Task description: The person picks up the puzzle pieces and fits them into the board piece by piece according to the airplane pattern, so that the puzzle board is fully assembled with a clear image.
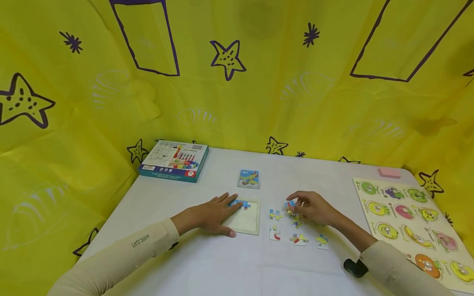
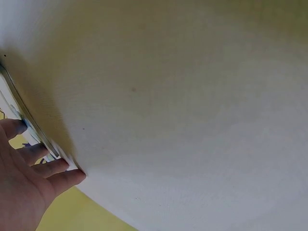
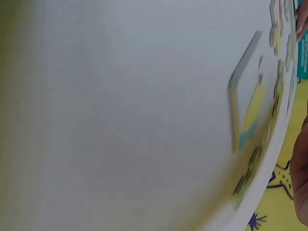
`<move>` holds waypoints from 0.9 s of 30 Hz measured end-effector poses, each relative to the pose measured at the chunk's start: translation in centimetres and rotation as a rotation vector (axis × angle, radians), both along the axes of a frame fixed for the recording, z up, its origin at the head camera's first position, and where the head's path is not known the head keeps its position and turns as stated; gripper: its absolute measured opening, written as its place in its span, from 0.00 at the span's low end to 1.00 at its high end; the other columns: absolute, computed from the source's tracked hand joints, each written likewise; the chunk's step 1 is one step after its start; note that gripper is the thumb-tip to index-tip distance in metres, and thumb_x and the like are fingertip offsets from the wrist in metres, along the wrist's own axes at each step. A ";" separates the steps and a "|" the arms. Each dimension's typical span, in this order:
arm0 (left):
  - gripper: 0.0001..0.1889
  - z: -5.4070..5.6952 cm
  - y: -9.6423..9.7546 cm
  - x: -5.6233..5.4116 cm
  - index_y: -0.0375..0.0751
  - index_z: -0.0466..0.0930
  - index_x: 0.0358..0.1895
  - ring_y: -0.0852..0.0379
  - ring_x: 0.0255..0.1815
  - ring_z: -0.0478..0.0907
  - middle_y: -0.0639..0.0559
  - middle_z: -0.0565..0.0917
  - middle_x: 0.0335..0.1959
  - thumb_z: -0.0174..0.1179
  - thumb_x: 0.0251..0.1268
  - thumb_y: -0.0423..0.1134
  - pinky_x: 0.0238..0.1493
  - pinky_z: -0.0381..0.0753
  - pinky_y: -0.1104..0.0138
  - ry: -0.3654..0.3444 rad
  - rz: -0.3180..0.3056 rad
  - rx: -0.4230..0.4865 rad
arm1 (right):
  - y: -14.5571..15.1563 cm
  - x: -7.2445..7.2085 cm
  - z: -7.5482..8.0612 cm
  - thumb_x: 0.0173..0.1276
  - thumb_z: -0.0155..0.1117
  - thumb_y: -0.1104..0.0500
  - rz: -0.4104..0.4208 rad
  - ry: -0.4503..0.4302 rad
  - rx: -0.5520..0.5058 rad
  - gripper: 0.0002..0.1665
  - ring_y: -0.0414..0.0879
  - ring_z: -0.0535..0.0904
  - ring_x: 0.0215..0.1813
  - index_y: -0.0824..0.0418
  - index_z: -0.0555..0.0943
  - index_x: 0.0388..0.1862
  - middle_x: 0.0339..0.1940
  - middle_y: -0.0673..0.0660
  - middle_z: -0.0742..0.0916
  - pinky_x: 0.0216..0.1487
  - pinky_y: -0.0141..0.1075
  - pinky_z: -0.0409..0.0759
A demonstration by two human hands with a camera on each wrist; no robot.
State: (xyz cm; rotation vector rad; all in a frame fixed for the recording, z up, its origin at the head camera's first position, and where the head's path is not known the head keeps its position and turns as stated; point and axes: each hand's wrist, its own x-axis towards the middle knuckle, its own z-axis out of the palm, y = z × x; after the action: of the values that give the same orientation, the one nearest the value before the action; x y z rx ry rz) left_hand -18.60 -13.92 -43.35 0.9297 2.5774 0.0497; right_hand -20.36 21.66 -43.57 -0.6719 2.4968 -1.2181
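Observation:
My left hand (image 1: 216, 214) lies spread over the left side of a shallow jigsaw tray (image 1: 258, 220), its fingers fairly straight. Blue puzzle pieces (image 1: 245, 204) sit along the tray's upper edge, partly covered by those fingers. In the left wrist view the left hand (image 2: 26, 185) touches the tray's edge. To the right, my right hand (image 1: 314, 208) pinches a blue and red jigsaw piece (image 1: 289, 204) between thumb and fingers above the table. Several loose pieces (image 1: 298, 239) lie beside the tray. In the right wrist view one loose piece (image 3: 250, 108) shows near the right hand (image 3: 300, 178).
Behind the tray lies a small airplane picture card (image 1: 249, 179). A boxed toy set (image 1: 174, 161) stands at the back left. On the right are a fruit puzzle board (image 1: 403, 222) and a pink block (image 1: 389, 172). A yellow curtain (image 1: 259, 111) hangs behind the white table.

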 end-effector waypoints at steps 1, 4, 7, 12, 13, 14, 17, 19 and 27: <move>0.52 0.0 0.0 0.0 0.52 0.46 0.82 0.39 0.83 0.44 0.47 0.45 0.84 0.56 0.62 0.72 0.79 0.53 0.45 0.001 0.001 -0.001 | -0.4 0.0 0.0 0.71 0.66 0.60 0.005 -0.004 -0.004 0.15 0.44 0.75 0.20 0.66 0.82 0.53 0.29 0.55 0.83 0.22 0.30 0.73; 0.52 -0.1 -0.1 -0.1 0.52 0.46 0.82 0.39 0.83 0.44 0.47 0.45 0.84 0.56 0.61 0.73 0.79 0.53 0.45 0.003 -0.001 0.001 | -1.7 0.0 0.1 0.70 0.67 0.60 0.015 -0.014 -0.019 0.15 0.44 0.75 0.21 0.66 0.82 0.52 0.29 0.55 0.83 0.23 0.29 0.74; 0.52 -0.3 -0.1 -0.1 0.53 0.46 0.82 0.40 0.83 0.44 0.48 0.45 0.84 0.56 0.61 0.73 0.79 0.53 0.45 0.004 -0.003 -0.002 | -2.8 0.0 0.0 0.68 0.69 0.62 0.032 -0.035 -0.053 0.17 0.42 0.75 0.22 0.69 0.82 0.53 0.30 0.55 0.84 0.24 0.29 0.74; 0.52 -0.1 -0.1 0.0 0.53 0.46 0.83 0.40 0.84 0.43 0.48 0.45 0.84 0.56 0.62 0.73 0.79 0.52 0.45 -0.006 -0.001 -0.003 | -4.3 -0.2 -0.3 0.64 0.73 0.60 0.066 -0.080 -0.071 0.21 0.41 0.75 0.22 0.71 0.83 0.52 0.27 0.55 0.86 0.24 0.29 0.73; 0.52 0.0 -0.1 0.0 0.53 0.45 0.83 0.40 0.84 0.43 0.48 0.44 0.84 0.56 0.62 0.72 0.79 0.52 0.45 -0.008 -0.001 -0.004 | -4.6 -0.2 -0.3 0.64 0.73 0.59 0.072 -0.081 -0.063 0.22 0.41 0.75 0.22 0.71 0.83 0.52 0.27 0.54 0.86 0.24 0.29 0.73; 0.52 0.0 -0.1 0.0 0.53 0.45 0.83 0.40 0.84 0.43 0.48 0.44 0.84 0.56 0.62 0.72 0.79 0.52 0.45 -0.009 0.000 -0.003 | -4.9 -0.2 -0.3 0.64 0.73 0.59 0.078 -0.083 -0.057 0.22 0.41 0.76 0.23 0.71 0.83 0.52 0.27 0.54 0.86 0.24 0.29 0.73; 0.52 0.0 -0.1 0.0 0.54 0.45 0.83 0.40 0.84 0.43 0.48 0.44 0.84 0.56 0.62 0.73 0.79 0.52 0.45 -0.010 0.001 -0.004 | -5.6 -0.2 -0.3 0.64 0.73 0.59 0.093 -0.101 -0.048 0.22 0.41 0.76 0.24 0.71 0.83 0.53 0.28 0.53 0.86 0.25 0.29 0.73; 0.52 0.0 -0.1 0.0 0.54 0.46 0.83 0.40 0.84 0.43 0.48 0.44 0.84 0.56 0.62 0.73 0.79 0.52 0.45 -0.010 0.003 -0.002 | -6.0 -0.3 -0.3 0.64 0.72 0.60 0.105 -0.124 -0.049 0.22 0.41 0.77 0.24 0.71 0.83 0.54 0.29 0.53 0.87 0.25 0.28 0.73; 0.51 -0.1 -0.2 -0.1 0.54 0.46 0.83 0.40 0.84 0.43 0.48 0.45 0.84 0.55 0.62 0.73 0.79 0.53 0.45 -0.008 -0.004 0.010 | -7.5 -0.6 -0.3 0.65 0.68 0.66 0.106 -0.163 -0.053 0.22 0.42 0.74 0.21 0.73 0.81 0.57 0.29 0.54 0.86 0.21 0.28 0.69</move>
State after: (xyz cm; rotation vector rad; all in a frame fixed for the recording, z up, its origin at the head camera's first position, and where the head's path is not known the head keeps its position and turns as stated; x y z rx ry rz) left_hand -18.67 -14.08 -43.45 0.9364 2.5700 0.0659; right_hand -20.98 14.11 -43.83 -0.6800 2.2743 -1.2505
